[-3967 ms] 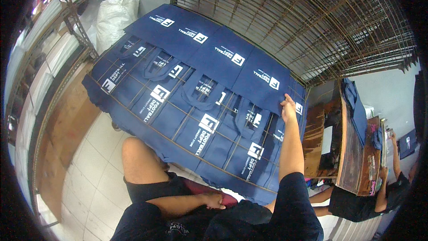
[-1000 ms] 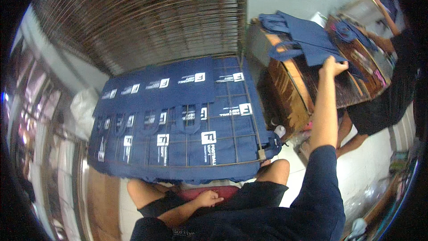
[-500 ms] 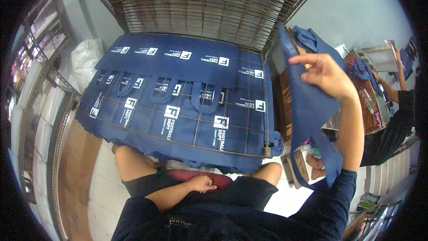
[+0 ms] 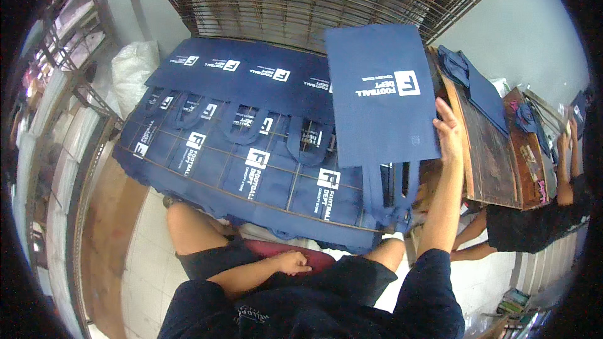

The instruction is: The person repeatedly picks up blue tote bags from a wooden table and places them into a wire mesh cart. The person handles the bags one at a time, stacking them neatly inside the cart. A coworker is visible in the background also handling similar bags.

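At the right end of the wire drying rack [image 4: 207,132], a dark blue tote bag [image 4: 370,113] with a white print lies spread out, its handles [image 4: 374,191] trailing toward me. My right hand [image 4: 449,132] is at the bag's right edge, fingers stretched and apart, touching or nearly touching it. On my lap, by a red seat [image 4: 323,262], my left hand [image 4: 294,263] rests loosely curled with nothing visible in it. More printed blue bags [image 4: 251,172] cover the rack in rows, some handles looped over neighbouring bags.
Stacked wire racks [image 4: 264,0] rise behind the bags. A wooden table [image 4: 483,157] on the right bears more blue bags [image 4: 480,88]. Beyond it a person in dark clothes [image 4: 534,216] works. A white sack [image 4: 133,72] stands at the far left.
My right hand has swung left and brought the blue bag from beside the table onto the rack's right end, where its printed side now shows. My left hand stays on my lap.
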### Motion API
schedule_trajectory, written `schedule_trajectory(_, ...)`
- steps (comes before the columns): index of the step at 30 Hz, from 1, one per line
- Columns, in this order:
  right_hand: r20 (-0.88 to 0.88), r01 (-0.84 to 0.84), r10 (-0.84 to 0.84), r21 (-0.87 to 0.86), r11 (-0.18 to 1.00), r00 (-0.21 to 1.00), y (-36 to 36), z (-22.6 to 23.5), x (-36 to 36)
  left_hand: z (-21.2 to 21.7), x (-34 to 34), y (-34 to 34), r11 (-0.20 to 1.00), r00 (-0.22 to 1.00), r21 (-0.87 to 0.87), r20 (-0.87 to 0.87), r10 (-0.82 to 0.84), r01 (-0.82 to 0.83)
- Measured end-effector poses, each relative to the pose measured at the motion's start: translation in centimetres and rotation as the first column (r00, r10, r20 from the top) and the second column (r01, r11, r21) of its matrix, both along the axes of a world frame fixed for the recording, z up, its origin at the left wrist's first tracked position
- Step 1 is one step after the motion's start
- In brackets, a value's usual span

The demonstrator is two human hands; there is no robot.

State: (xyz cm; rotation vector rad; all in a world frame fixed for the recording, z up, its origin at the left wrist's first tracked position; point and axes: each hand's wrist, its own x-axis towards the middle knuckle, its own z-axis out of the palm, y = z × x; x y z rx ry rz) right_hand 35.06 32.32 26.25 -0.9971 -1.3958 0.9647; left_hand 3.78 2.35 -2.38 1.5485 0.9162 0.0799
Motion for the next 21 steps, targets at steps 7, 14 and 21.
schedule_trajectory(7, -0.178, 0.128, -0.185, -0.287, 0.949, 0.967, 9.1, -16.4, 2.9, -3.0, -0.2, -1.0, 0.986, 1.000, 0.166, -0.011, 0.016, -0.014)
schedule_trajectory(14, 0.105, 0.247, -0.224, -0.374, 0.894, 0.969, 12.8, -19.1, 3.9, -2.2, -0.4, -0.4, 0.975, 1.000, 0.222, -0.022, -0.005, 0.010)
schedule_trajectory(21, 0.149, 0.273, -0.232, -0.406, 0.872, 0.961, 13.6, -18.5, 3.7, -1.6, -0.2, -0.5, 0.984, 1.000, 0.175, -0.002, 0.017, -0.016)
